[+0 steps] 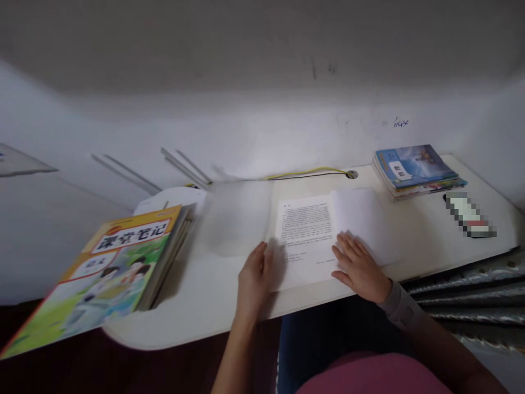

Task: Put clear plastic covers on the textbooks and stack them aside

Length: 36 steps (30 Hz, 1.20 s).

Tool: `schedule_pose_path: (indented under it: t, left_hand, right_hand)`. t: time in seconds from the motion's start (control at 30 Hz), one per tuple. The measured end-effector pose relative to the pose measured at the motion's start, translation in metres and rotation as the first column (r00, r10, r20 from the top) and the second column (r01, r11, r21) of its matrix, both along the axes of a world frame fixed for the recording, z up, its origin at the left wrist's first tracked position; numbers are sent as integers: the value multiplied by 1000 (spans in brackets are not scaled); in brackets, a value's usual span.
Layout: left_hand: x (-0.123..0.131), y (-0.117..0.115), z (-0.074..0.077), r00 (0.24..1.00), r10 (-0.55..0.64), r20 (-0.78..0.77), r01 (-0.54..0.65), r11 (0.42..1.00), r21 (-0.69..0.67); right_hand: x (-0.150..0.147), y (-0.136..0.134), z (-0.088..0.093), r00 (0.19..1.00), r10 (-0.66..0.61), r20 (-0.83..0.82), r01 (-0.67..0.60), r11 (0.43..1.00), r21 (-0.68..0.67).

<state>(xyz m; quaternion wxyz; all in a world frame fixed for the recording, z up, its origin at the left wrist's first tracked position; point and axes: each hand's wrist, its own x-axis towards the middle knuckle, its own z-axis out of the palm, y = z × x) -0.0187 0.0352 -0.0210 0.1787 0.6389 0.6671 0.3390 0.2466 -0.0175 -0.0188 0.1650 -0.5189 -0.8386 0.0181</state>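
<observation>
An open book (305,230) lies on the white table, its left page printed with dark text and its right page (355,210) pale and blurred. A translucent sheet (238,219), like a clear cover, spreads out to the left of the printed page. My left hand (255,276) is at the lower left edge of the book, its fingers drawn together and curled; whatever is between them is hidden. My right hand (357,268) rests palm down on the lower part of the right page, fingers spread, with a grey band (400,306) round the wrist.
A stack of books with a yellow and green cover (123,262) overhangs the table's left edge. At the right lie a pile of blue-covered books (416,167) and a phone-like object, pixelated (470,214). A yellow cable (303,172) runs along the wall to a table hole (351,174).
</observation>
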Motion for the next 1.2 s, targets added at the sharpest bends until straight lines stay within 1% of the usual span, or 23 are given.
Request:
schedule_pose_path:
  t: [0.07, 0.13, 0.17, 0.23, 0.27, 0.3, 0.33, 0.43, 0.5, 0.57, 0.67, 0.73, 0.83, 0.87, 0.93, 1.0, 1.03, 1.1, 1.13, 1.17, 1.2]
  left_hand:
    - [-2, -2, 1, 995, 35, 95, -24, 993, -119]
    - [-4, -2, 2, 968, 75, 241, -27, 980, -197]
    - [-5, -1, 3, 937, 92, 337, -16, 975, -220]
    - [-7, 0, 4, 842, 117, 527, 27, 966, -256]
    - [-7, 0, 4, 795, 128, 593, 44, 963, -268]
    - [-7, 0, 4, 766, 135, 628, 54, 961, -272]
    - [-6, -1, 2, 763, 132, 632, 54, 962, -267]
    - [-3, -6, -2, 828, 105, 550, 5, 981, -196]
    - [-3, -9, -2, 837, 114, 535, -10, 981, -193]
    - [-3, -9, 4, 789, 160, 593, 1, 965, -262]
    - [-3, -8, 16, 646, 232, 727, 66, 932, -356]
    - [0, -9, 24, 565, 272, 779, 126, 905, -407]
    - [10, -13, 34, 514, 309, 801, 207, 861, -465]
    - [16, -14, 39, 503, 295, 813, 226, 862, -453]
    - [30, -14, 52, 482, 211, 850, 273, 886, -374]
    - [50, -13, 69, 484, 72, 872, 347, 899, -266]
    - [62, -12, 79, 499, -11, 867, 393, 894, -215]
    - [89, -10, 94, 554, -196, 809, 492, 861, -129]
    - [103, -9, 100, 585, -291, 757, 537, 838, -93]
    - [116, -9, 103, 604, -382, 699, 583, 810, -62]
    - [128, -9, 104, 606, -463, 647, 628, 778, -31]
  right_hand:
    - [-8, -1, -3, 1000, 26, 6, -26, 1000, -12]
    - [-10, -1, -8, 999, 29, 13, -29, 999, -18]
    - [-10, -1, -10, 999, 29, 16, -29, 999, -17]
    - [-9, -2, -12, 999, 31, 23, -31, 999, -15]
    - [-9, -2, -13, 999, 34, 25, -34, 999, -13]
    - [-8, -2, -13, 999, 36, 27, -35, 999, -11]
    - [-8, -2, -13, 999, 36, 28, -36, 999, -8]
    - [-8, -2, -14, 999, 38, 16, -38, 999, 8]
    - [-8, -2, -16, 999, 33, 5, -33, 999, 21]
    - [-9, -2, -18, 1000, 28, 8, -28, 999, 28]
    - [-9, -2, -21, 1000, 29, 11, -29, 999, 30]
    - [-9, -2, -21, 1000, 28, -1, -28, 999, 31]
    - [-7, -1, -21, 999, 36, -21, -35, 999, 27]
    - [-7, -1, -21, 999, 41, -31, -41, 999, 22]
    - [-6, -1, -20, 996, 55, -70, -55, 998, 8]
    - [-6, -1, -20, 987, 49, -153, -50, 999, -3]
    - [-6, -1, -20, 976, 28, -214, -30, 1000, -3]
    - [-4, -2, -20, 932, -55, -359, 59, 998, -1]
    - [-2, -3, -20, 894, -112, -434, 123, 992, -2]
    - [1, -3, -20, 848, -165, -504, 189, 982, -5]
    - [6, -4, -20, 800, -207, -563, 244, 970, -10]
